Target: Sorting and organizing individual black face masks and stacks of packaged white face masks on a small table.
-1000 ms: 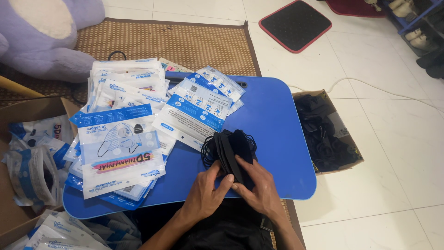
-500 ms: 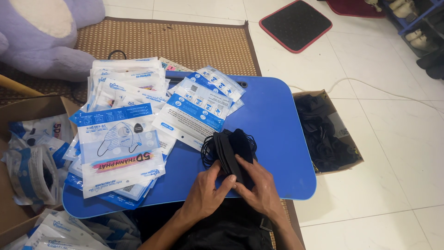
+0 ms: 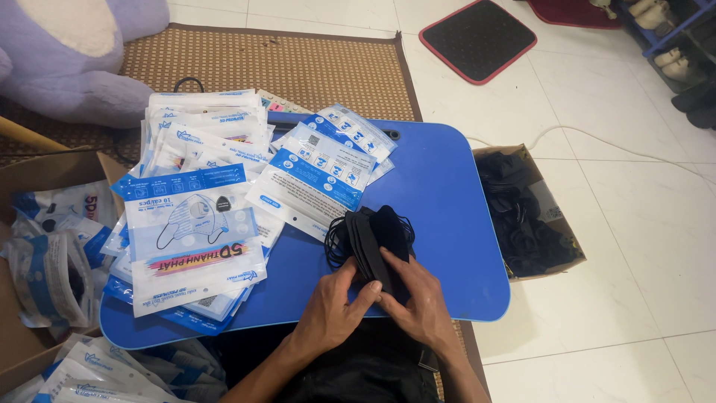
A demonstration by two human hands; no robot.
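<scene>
Both hands pinch a stack of black masks (image 3: 379, 242) on the blue table (image 3: 447, 201).
Left hand (image 3: 333, 302) and right hand (image 3: 421, 302) grip its near edge; soft, light, probably slippery.

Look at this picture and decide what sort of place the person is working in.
Probably a room at home used for packing work. A low blue table stands on a tiled floor beside a woven mat and a plush toy; both hands hold black masks.

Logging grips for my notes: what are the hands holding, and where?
Both hands, left hand and right hand, hold the stack of black face masks at its near end.
</scene>
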